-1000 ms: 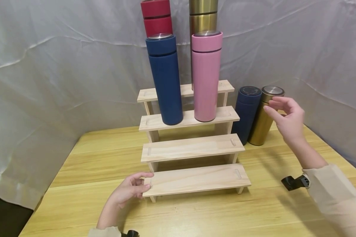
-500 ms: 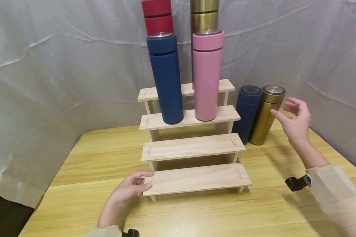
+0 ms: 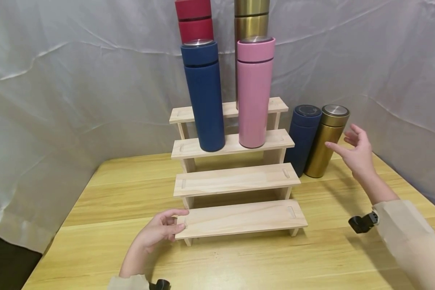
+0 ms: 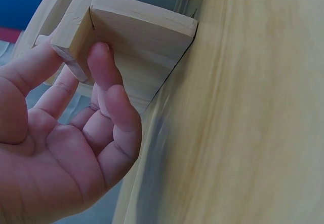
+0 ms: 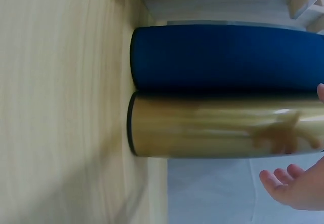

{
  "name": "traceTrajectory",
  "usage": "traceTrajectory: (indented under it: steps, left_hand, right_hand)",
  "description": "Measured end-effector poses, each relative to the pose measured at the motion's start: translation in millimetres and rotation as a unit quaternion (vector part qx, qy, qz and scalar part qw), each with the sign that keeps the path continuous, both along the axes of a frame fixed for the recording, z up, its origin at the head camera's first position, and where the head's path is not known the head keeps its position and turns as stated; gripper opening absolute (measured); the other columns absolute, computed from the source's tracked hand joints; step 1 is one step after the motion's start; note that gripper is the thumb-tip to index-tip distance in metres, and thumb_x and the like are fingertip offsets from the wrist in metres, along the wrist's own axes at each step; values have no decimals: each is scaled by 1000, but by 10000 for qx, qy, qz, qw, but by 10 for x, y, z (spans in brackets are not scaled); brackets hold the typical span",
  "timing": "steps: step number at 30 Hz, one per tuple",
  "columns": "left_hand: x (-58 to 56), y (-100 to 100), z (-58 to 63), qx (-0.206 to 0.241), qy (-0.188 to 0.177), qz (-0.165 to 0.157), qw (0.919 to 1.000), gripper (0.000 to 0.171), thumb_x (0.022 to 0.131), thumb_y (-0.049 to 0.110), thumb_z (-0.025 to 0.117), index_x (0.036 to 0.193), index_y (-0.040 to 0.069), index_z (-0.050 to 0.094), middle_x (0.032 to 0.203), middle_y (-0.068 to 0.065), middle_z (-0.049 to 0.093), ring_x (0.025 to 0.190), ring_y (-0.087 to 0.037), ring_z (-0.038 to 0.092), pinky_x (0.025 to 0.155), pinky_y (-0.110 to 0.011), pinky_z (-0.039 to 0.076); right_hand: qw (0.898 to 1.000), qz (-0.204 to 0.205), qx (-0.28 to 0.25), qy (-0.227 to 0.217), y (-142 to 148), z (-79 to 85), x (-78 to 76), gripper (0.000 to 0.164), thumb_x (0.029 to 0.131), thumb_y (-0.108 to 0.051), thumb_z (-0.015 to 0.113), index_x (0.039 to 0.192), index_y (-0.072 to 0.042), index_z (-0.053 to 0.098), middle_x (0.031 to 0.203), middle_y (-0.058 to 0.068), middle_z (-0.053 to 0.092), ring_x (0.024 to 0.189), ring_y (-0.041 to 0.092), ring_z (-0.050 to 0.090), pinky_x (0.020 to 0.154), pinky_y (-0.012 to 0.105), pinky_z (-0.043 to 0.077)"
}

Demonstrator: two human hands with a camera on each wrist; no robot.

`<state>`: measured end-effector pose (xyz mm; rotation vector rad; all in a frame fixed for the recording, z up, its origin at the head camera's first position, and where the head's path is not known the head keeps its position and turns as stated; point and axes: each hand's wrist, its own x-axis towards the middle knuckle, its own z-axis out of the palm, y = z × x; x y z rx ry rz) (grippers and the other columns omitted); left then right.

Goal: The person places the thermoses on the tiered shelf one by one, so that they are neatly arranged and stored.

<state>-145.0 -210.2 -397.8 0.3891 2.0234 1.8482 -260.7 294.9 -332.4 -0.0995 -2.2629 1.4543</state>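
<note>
At the left end of the lowest board, my left hand [image 3: 156, 233] pinches the stepped wooden display stand [image 3: 239, 219]. In the left wrist view the fingers [image 4: 124, 112] curl under the board's end [image 4: 76, 36]. My right hand [image 3: 360, 158] is spread beside a gold thermos flask [image 3: 322, 149] standing on the table; thumb and fingers are apart, with no grip on it visible. Touching or nearly touching that flask is a dark blue thermos flask [image 3: 303, 137], close to the stand's right side. The right wrist view shows the gold flask [image 5: 212, 127] with the hand's reflection on it.
On the stand's second-highest step are a blue flask [image 3: 204, 104] and a pink flask [image 3: 254, 96]. Behind them, a red flask [image 3: 195, 28] and another gold flask [image 3: 251, 26] are partly hidden. Grey cloth [image 3: 94, 100] hangs around the yellow wooden table [image 3: 130, 181].
My right hand first shifts right, away from the top of the gold flask, then lowers and comes slightly back left beside its body. The left hand keeps its hold on the stand.
</note>
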Motion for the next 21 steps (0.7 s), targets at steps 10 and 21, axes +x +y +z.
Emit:
traceTrajectory:
  steps: [10, 21]
  left_hand:
    - [-5, -4, -4, -36, -40, 8, 10000, 47, 84, 7, 60, 124, -10, 41, 76, -2, 47, 54, -6, 43, 59, -24, 46]
    - [-6, -9, -7, 26, -24, -13, 10000, 47, 84, 6, 60, 123, -10, 41, 74, -1, 46, 53, -5, 43, 58, -24, 46]
  right_hand:
    - [9989, 393, -92, -232, -69, 34, 7, 86, 82, -25, 65, 144, -12, 7, 144, 18, 18, 125, 32, 24, 103, 40, 22]
    - [9981, 474, -186, -356, -138, 15, -86, 82, 80, -18, 67, 142, -12, 14, 140, 24, 22, 122, 38, 26, 100, 45, 26]
